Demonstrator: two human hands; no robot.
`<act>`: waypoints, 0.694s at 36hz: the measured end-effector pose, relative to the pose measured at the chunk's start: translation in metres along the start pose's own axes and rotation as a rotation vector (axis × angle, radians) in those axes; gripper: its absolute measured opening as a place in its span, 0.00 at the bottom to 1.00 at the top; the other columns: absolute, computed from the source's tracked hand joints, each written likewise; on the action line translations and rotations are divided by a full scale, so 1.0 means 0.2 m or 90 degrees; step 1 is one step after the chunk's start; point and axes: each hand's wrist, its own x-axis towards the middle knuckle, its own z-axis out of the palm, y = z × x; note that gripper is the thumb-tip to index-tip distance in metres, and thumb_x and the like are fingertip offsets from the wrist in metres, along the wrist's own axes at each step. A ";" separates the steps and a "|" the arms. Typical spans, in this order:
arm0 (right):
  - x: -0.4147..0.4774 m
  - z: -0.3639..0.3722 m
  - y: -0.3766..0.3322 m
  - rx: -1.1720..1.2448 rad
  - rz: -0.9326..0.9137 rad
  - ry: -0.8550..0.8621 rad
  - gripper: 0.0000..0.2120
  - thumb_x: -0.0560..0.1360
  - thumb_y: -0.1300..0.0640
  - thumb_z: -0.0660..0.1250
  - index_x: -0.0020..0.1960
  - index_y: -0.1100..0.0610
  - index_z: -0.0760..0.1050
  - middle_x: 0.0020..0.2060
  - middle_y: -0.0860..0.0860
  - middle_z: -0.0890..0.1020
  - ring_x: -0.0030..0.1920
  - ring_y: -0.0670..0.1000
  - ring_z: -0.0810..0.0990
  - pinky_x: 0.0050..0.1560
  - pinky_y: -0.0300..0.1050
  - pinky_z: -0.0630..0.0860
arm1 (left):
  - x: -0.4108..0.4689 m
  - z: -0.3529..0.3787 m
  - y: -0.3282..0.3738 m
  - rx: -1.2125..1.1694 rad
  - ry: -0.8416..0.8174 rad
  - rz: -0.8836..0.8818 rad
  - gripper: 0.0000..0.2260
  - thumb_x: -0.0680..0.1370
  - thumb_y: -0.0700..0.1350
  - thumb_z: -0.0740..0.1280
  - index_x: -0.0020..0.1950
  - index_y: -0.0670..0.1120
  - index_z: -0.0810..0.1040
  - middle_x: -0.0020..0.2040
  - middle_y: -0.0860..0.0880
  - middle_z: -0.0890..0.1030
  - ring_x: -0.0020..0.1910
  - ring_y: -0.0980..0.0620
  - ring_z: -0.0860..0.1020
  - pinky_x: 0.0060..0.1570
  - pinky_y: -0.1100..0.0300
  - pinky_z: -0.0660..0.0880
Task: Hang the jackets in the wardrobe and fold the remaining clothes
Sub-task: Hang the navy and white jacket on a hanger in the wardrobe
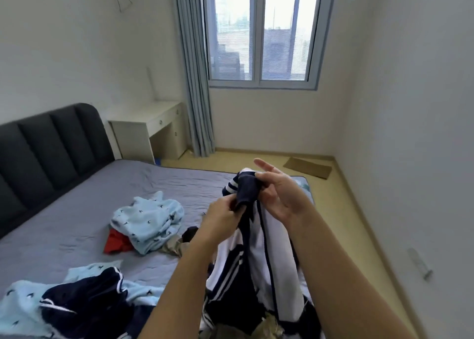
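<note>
I hold up a navy and white jacket [259, 246] with white stripes above the bed. My left hand [220, 216] pinches its navy collar from the left. My right hand [277, 192] pinches the same collar at the top with thumb and finger, its other fingers stretched out. The jacket's body hangs down between my forearms. On the grey bed sheet [77, 205] lie a light blue patterned garment [148, 220] over a red piece [115, 243], and at the near left another navy garment [87, 302] on light blue cloth [18, 308].
A dark padded headboard [46, 153] stands at the left. A white desk [151, 128] sits in the far corner beside grey curtains [195, 82] and a window [261, 33]. A brown cardboard piece [307, 168] lies on the yellow floor to the right of the bed.
</note>
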 end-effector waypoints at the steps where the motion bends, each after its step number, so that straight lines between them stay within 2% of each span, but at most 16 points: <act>1: 0.01 0.00 -0.02 0.002 -0.012 0.010 0.13 0.78 0.71 0.55 0.57 0.60 0.71 0.39 0.59 0.76 0.33 0.51 0.80 0.33 0.42 0.79 | 0.02 -0.02 0.01 -0.023 -0.015 -0.010 0.12 0.79 0.40 0.63 0.37 0.52 0.75 0.29 0.53 0.77 0.29 0.48 0.78 0.32 0.52 0.77; 3: 0.03 -0.03 -0.07 -0.014 -0.031 0.047 0.12 0.78 0.68 0.55 0.57 0.58 0.72 0.41 0.58 0.74 0.38 0.53 0.76 0.40 0.45 0.76 | 0.06 -0.07 0.05 -0.089 -0.036 -0.046 0.13 0.79 0.37 0.59 0.39 0.48 0.78 0.26 0.50 0.79 0.24 0.49 0.79 0.26 0.56 0.78; 5: 0.05 -0.09 -0.09 -0.080 -0.024 0.062 0.15 0.78 0.64 0.55 0.62 0.53 0.70 0.43 0.57 0.73 0.42 0.54 0.73 0.43 0.46 0.73 | 0.11 -0.11 0.11 -0.205 -0.055 -0.126 0.12 0.77 0.34 0.59 0.40 0.44 0.79 0.25 0.46 0.80 0.22 0.47 0.79 0.22 0.58 0.76; 7: 0.04 -0.16 -0.06 -0.178 -0.019 0.006 0.18 0.78 0.60 0.58 0.65 0.45 0.67 0.41 0.53 0.78 0.41 0.52 0.78 0.42 0.45 0.76 | 0.13 -0.13 0.17 -0.293 -0.150 -0.167 0.05 0.74 0.41 0.67 0.40 0.41 0.79 0.25 0.46 0.80 0.22 0.50 0.78 0.20 0.64 0.72; 9: 0.03 -0.23 0.00 -0.322 -0.031 -0.077 0.27 0.74 0.54 0.65 0.68 0.35 0.61 0.48 0.51 0.83 0.49 0.51 0.82 0.49 0.45 0.78 | 0.16 -0.13 0.25 -0.302 -0.191 -0.157 0.09 0.67 0.49 0.69 0.41 0.43 0.79 0.27 0.50 0.79 0.22 0.55 0.75 0.21 0.68 0.66; 11: 0.02 -0.27 0.07 -0.484 -0.032 -0.109 0.37 0.68 0.48 0.72 0.69 0.28 0.56 0.57 0.51 0.82 0.59 0.51 0.80 0.62 0.49 0.75 | 0.24 -0.14 0.30 -0.431 -0.098 -0.150 0.07 0.71 0.46 0.66 0.41 0.44 0.80 0.28 0.50 0.80 0.21 0.56 0.73 0.20 0.69 0.61; 12: 0.03 -0.27 0.10 -0.564 -0.037 -0.094 0.41 0.66 0.46 0.74 0.69 0.26 0.54 0.59 0.51 0.81 0.61 0.52 0.78 0.65 0.53 0.72 | 0.27 -0.14 0.26 -0.511 -0.053 -0.133 0.09 0.75 0.43 0.63 0.40 0.44 0.82 0.28 0.49 0.81 0.20 0.55 0.73 0.20 0.69 0.61; 14: 0.07 -0.27 0.16 -0.684 -0.056 -0.030 0.43 0.64 0.44 0.74 0.70 0.28 0.52 0.59 0.48 0.81 0.63 0.53 0.77 0.66 0.56 0.70 | 0.31 -0.15 0.25 -0.605 0.000 -0.125 0.16 0.78 0.39 0.57 0.38 0.44 0.83 0.28 0.48 0.81 0.20 0.56 0.73 0.20 0.67 0.62; 15: 0.09 -0.26 0.18 -0.705 -0.071 0.012 0.41 0.65 0.45 0.73 0.71 0.31 0.54 0.57 0.47 0.81 0.60 0.52 0.78 0.63 0.55 0.73 | 0.32 -0.16 0.27 -0.635 0.013 -0.120 0.17 0.79 0.39 0.56 0.39 0.44 0.82 0.27 0.48 0.81 0.20 0.56 0.73 0.20 0.68 0.62; 17: 0.15 -0.25 0.21 -0.712 -0.114 0.104 0.26 0.71 0.50 0.68 0.67 0.42 0.64 0.46 0.48 0.83 0.47 0.50 0.82 0.51 0.50 0.78 | 0.38 -0.17 0.30 -0.635 0.015 -0.119 0.15 0.80 0.39 0.54 0.41 0.44 0.79 0.28 0.48 0.82 0.19 0.56 0.74 0.19 0.68 0.62; 18: 0.18 -0.26 0.21 -0.732 -0.137 0.150 0.17 0.74 0.53 0.65 0.62 0.48 0.70 0.42 0.49 0.83 0.44 0.51 0.81 0.47 0.50 0.77 | 0.41 -0.18 0.30 -0.607 0.017 -0.118 0.15 0.81 0.40 0.54 0.41 0.45 0.78 0.29 0.48 0.82 0.19 0.56 0.74 0.19 0.69 0.62; 20: 0.24 -0.29 0.16 -0.816 -0.163 0.203 0.06 0.75 0.61 0.60 0.50 0.56 0.75 0.39 0.52 0.81 0.43 0.55 0.79 0.43 0.49 0.74 | 0.47 -0.23 0.29 -0.517 0.028 -0.121 0.14 0.81 0.41 0.55 0.42 0.45 0.78 0.29 0.47 0.82 0.19 0.55 0.74 0.18 0.70 0.61; 22: 0.30 -0.34 0.09 -0.918 -0.126 0.214 0.09 0.73 0.66 0.57 0.41 0.56 0.73 0.37 0.53 0.79 0.42 0.56 0.76 0.38 0.47 0.70 | 0.54 -0.29 0.27 -0.371 0.075 -0.113 0.12 0.80 0.41 0.57 0.40 0.44 0.76 0.26 0.46 0.80 0.19 0.51 0.74 0.20 0.68 0.63; 25: 0.38 -0.41 -0.03 -1.037 -0.104 0.218 0.11 0.74 0.66 0.56 0.46 0.56 0.76 0.44 0.53 0.80 0.45 0.54 0.75 0.40 0.42 0.68 | 0.66 -0.39 0.21 -0.166 0.153 -0.078 0.13 0.78 0.40 0.61 0.33 0.42 0.72 0.25 0.45 0.73 0.26 0.47 0.70 0.31 0.59 0.66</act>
